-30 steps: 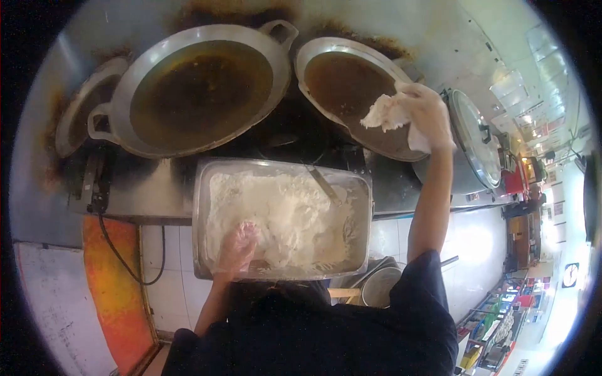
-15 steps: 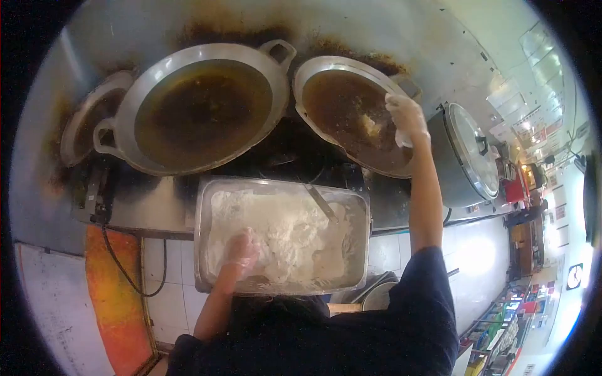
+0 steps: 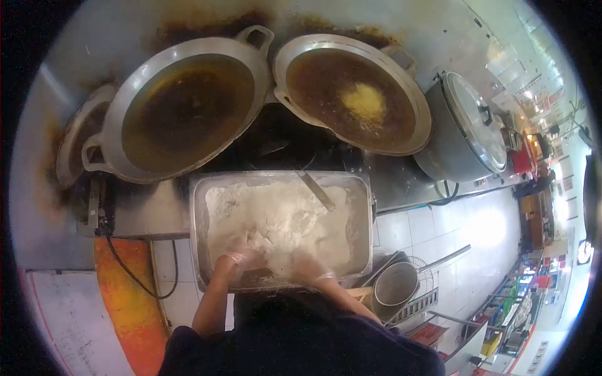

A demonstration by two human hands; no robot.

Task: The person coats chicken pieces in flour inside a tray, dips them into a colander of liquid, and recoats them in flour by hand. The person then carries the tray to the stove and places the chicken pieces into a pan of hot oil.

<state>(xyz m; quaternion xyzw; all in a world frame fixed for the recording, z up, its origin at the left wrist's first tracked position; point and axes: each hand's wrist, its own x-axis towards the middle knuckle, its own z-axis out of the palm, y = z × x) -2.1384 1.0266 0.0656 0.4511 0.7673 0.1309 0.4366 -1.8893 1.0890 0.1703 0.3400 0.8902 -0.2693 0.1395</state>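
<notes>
Both my gloved hands are low over a metal tray (image 3: 374,216) of white flour (image 3: 290,219). My left hand (image 3: 237,258) is at the tray's front left, its fingers against a floury lump (image 3: 258,240); blur hides whether they grip it. My right hand (image 3: 308,269) is at the front middle of the flour, smeared by motion. A flat tool with a metal handle (image 3: 316,190) leans into the flour from the tray's back rim. In the right wok (image 3: 421,128), a pale yellow, foaming batch of food (image 3: 364,103) floats in brown oil (image 3: 320,75).
A larger wok (image 3: 114,128) of dark oil stands at the back left, with another pan (image 3: 70,135) beyond it. A lidded pot (image 3: 454,135) is right of the woks. Below right are a saucepan (image 3: 396,283) and a wire strainer (image 3: 429,276). A cable (image 3: 135,282) hangs at left.
My right hand has come back from over the right wok to the flour tray. The food in that oil has spread into a yellow foaming patch. My left hand stays in the tray.
</notes>
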